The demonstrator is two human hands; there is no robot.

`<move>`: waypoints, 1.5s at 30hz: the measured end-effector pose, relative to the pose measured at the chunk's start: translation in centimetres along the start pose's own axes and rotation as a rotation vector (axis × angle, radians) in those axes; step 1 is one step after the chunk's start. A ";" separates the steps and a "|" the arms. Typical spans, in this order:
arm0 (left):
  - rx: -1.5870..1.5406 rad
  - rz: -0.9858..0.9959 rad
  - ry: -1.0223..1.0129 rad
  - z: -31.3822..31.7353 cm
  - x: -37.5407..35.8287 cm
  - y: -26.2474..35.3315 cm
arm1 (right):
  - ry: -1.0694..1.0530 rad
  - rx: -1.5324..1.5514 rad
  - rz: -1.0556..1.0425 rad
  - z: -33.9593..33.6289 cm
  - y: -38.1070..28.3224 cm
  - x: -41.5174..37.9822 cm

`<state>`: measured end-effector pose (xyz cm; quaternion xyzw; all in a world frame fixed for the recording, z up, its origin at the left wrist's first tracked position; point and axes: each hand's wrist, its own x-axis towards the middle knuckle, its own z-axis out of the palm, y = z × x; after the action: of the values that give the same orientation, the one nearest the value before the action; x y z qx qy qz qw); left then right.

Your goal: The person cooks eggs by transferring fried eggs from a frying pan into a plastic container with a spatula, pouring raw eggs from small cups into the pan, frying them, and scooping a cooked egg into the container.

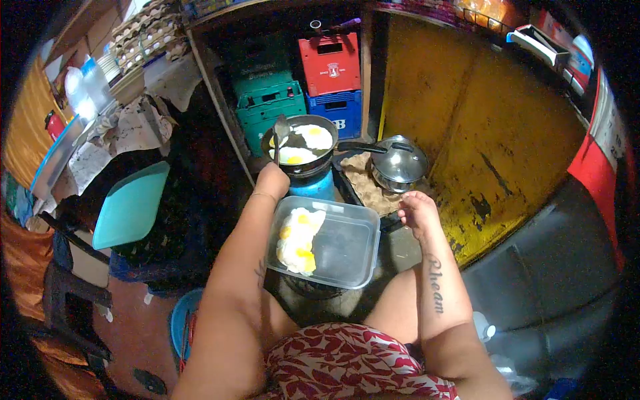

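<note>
My left hand (273, 179) is closed around the handle of a turner (281, 131), whose blade is over the left side of a frying pan (332, 151). Inside the pan are several fried eggs (312, 137) with yellow yolks. My right hand (419, 211) hovers just below a lidded metal pot (399, 164), its fingers loosely bent and apart, apparently with nothing in them. Between my forearms sits a clear plastic container (347, 250). More fried eggs (297, 241) lie along its left side.
Behind the pan are green (270, 107), red (330, 63) and blue crates (335, 113). A blue gas cylinder (317, 191) stands under the pan. A teal lid (132, 205) rests at left, egg trays (148, 37) are stacked at upper left, and a yellow panel (467, 120) borders the right.
</note>
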<state>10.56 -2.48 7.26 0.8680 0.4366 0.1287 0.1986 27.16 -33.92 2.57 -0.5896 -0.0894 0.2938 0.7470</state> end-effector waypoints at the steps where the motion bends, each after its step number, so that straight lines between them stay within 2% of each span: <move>1: -0.034 0.007 0.019 0.0 -0.3 0.3 | -0.008 0.011 -0.002 -0.1 0.0 0.0; 6: -0.083 0.011 0.052 0.9 0.2 0.2 | -0.012 0.011 0.006 -0.3 0.2 0.3; 18: -0.146 0.020 -0.034 2.4 1.7 -0.5 | -0.017 0.025 -0.004 0.1 0.3 0.4; 20: -0.081 0.085 0.074 2.0 0.6 -0.5 | -0.011 0.014 -0.001 0.0 0.4 0.7; 24: -0.042 0.061 0.148 0.5 -2.0 -0.6 | -0.011 0.010 0.006 0.0 0.2 0.4; 26: -0.070 0.129 0.226 0.3 -3.3 -1.5 | 0.028 0.001 0.017 0.2 -0.1 0.1; 30: -0.163 0.174 0.221 0.9 -5.1 -4.5 | -0.002 0.026 0.030 0.0 0.1 0.3; 32: -0.221 0.255 0.281 0.7 -6.9 -5.5 | 0.020 0.024 0.041 0.0 0.2 0.3; 36: -0.287 0.212 0.270 1.7 -8.2 -8.0 | -0.027 -0.003 0.035 -0.3 1.0 0.9; 38: -0.315 0.285 0.305 1.4 -9.0 -8.4 | -0.004 -0.017 0.042 0.2 1.1 0.6; 45: -0.320 0.156 0.220 0.3 -9.7 -8.8 | 0.028 -0.092 0.032 1.6 1.2 -0.6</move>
<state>-1.21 -5.61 2.47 0.8372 0.3612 0.3056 0.2745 25.47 -32.74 2.05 -0.6288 -0.0830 0.2933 0.7154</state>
